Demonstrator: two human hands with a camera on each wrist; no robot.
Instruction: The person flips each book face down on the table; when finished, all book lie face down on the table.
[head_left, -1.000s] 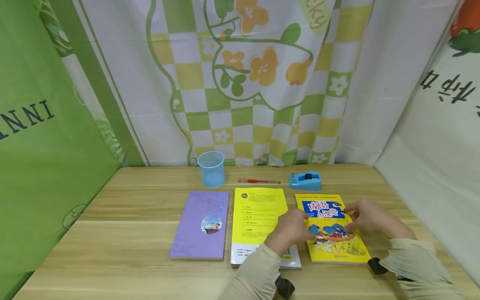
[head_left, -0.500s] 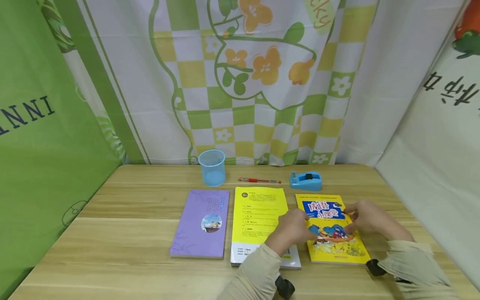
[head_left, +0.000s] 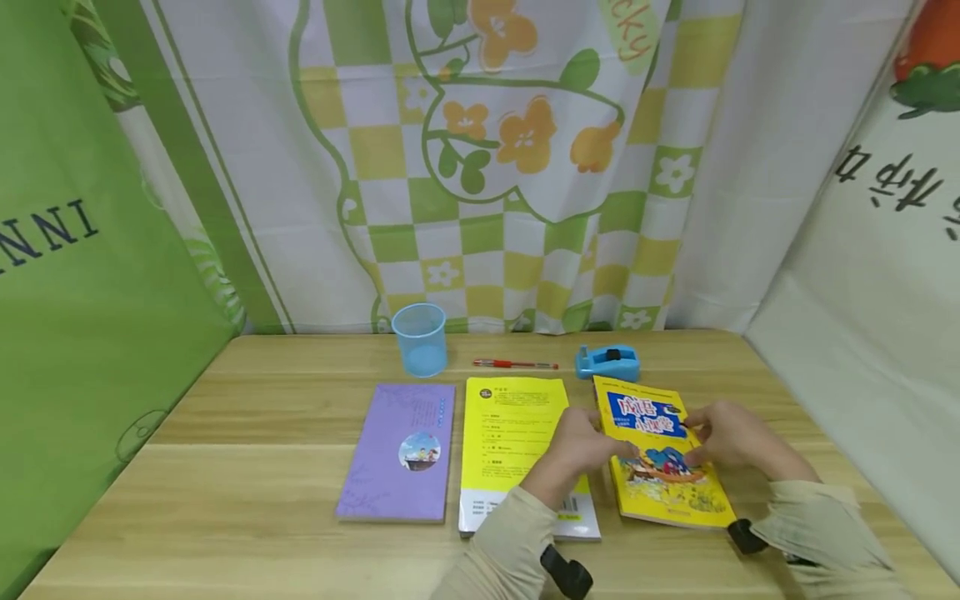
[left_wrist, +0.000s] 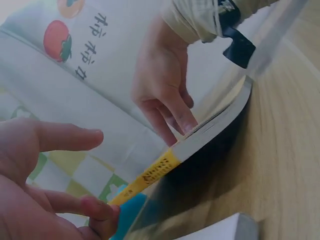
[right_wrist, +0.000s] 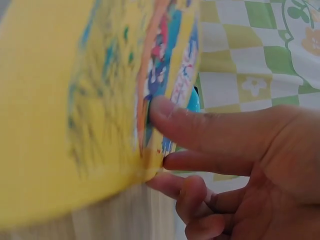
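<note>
A yellow picture-covered book (head_left: 667, 492) is at the right, tilted, with its spine side raised off the table. My left hand (head_left: 581, 446) is at its left edge; in the left wrist view curled fingers (left_wrist: 102, 215) meet the yellow spine (left_wrist: 155, 172), the thumb standing above the cover. My right hand (head_left: 738, 437) pinches the right edge; in the right wrist view the thumb (right_wrist: 200, 122) presses on the cover while other fingers are at the edge and partly hidden. Partly beneath my left forearm lies a second yellow book (head_left: 513, 450), back cover up.
A purple book (head_left: 397, 467) lies left of the yellow ones. Along the back stand a blue mesh cup (head_left: 422, 342) and a blue tape dispenser (head_left: 609, 363), with a red pen (head_left: 515, 364) between them. Curtains hang behind the wooden table (head_left: 225, 483).
The right-hand yellow book has been lifted and tilted, its left side rising off the table. My left hand has moved slightly left and up with it; the right hand keeps its hold.
</note>
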